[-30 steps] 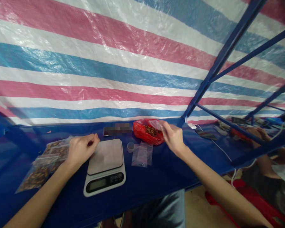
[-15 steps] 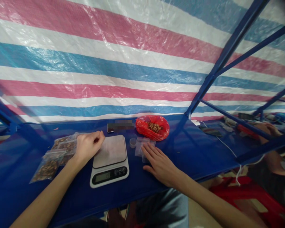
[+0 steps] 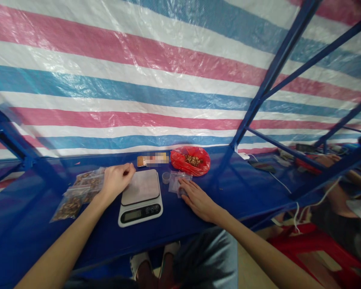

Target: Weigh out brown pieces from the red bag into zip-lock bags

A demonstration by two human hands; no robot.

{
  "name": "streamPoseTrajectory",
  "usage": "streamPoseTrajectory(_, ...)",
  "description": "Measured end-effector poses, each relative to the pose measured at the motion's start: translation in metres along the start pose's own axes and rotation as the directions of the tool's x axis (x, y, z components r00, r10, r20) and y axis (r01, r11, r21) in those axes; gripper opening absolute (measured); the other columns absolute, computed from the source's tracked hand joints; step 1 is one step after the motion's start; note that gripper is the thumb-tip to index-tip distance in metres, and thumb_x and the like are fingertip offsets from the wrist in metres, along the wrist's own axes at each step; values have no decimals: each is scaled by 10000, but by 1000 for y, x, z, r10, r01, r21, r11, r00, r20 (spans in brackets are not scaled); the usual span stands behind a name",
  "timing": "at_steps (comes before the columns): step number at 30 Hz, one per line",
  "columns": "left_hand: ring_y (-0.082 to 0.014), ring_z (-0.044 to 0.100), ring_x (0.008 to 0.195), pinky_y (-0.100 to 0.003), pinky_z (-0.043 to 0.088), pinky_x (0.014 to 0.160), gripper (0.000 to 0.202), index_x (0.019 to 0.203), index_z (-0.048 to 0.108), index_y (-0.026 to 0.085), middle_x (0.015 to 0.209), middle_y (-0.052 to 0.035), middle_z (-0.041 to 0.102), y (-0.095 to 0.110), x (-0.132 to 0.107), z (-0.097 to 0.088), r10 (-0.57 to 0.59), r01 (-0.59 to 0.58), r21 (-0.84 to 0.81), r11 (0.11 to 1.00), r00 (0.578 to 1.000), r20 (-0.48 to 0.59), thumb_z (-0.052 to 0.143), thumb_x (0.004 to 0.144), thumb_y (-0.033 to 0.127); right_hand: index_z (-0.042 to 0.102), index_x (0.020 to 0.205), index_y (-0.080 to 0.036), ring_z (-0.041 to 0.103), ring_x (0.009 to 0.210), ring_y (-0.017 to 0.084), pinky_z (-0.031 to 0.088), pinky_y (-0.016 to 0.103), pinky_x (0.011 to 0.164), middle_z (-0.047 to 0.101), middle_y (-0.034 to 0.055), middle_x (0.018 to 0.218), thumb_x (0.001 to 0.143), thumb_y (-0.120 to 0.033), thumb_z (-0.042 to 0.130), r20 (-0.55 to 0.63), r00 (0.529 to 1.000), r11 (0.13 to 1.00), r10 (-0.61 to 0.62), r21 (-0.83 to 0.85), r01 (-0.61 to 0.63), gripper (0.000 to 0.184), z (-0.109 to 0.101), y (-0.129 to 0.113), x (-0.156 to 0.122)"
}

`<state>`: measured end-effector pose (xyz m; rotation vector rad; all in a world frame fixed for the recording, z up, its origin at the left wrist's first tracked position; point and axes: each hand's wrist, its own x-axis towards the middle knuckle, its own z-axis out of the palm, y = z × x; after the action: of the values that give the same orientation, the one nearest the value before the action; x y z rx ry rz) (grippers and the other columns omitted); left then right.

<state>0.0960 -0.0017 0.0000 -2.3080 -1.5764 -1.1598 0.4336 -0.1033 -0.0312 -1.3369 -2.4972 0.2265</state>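
Observation:
My left hand (image 3: 117, 178) is curled closed at the left edge of a white kitchen scale (image 3: 140, 186); whatever lies inside the fingers is hidden. Beside that hand lie several clear zip bags of brown, nut-like pieces (image 3: 68, 204). My right hand (image 3: 198, 199) rests flat on empty clear zip bags (image 3: 174, 184), its fingers stretched out. Between the scale and these bags stands a small clear cup (image 3: 166, 178). Behind my right hand sits an open red plastic bag (image 3: 178, 160) with more brown pieces (image 3: 193, 160) in it.
A flat, partly blurred phone-like object (image 3: 142, 161) lies behind the scale. Blue metal bars (image 3: 254, 110) rise at the right, with a white cable (image 3: 284, 185) below. Farther right are a red stool (image 3: 289, 243) and another person's arm (image 3: 333, 202). A striped plastic sheet (image 3: 123, 100) hangs behind the table.
The view has shifted slightly. The phone-like object's face has gone from dark to coloured. My right fingers have bent a little on the zip bags; my left hand stays curled by the scale.

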Motion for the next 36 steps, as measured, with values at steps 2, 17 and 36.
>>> streamPoseTrajectory(2, -141, 474, 482, -288, 265, 580, 471, 507, 495, 199, 478, -18, 515, -1, 1, 0, -1, 1, 4, 1000, 1000, -9, 446, 936, 387, 557, 1432, -155, 382, 1541, 265, 349, 508, 1263, 467, 156, 1623, 1087, -268, 405, -21, 1000, 1000, 0, -4, 0, 394, 0, 1, 0)
streamPoseTrajectory(17, -128, 381, 497, -303, 231, 613, 451, 532, 546, 188, 507, -6, 448, -17, 2, -19, -122, 126, 33, 991, 987, -108, 447, 931, 375, 448, 1533, -214, 540, 1390, 284, 457, 510, 1167, 577, 149, 1499, 1087, -344, 433, -264, 964, 999, 33, 35, -24, 465, 8, 6, -6)
streamPoseTrajectory(36, -124, 361, 511, -295, 233, 624, 450, 546, 468, 193, 521, -2, 413, -20, 3, -10, -126, 130, 36, 991, 988, -86, 418, 938, 409, 490, 1471, -225, 562, 1348, 294, 477, 507, 1137, 605, 138, 1445, 1083, -296, 443, -383, 923, 999, 49, 38, -37, 397, 5, 5, -7)
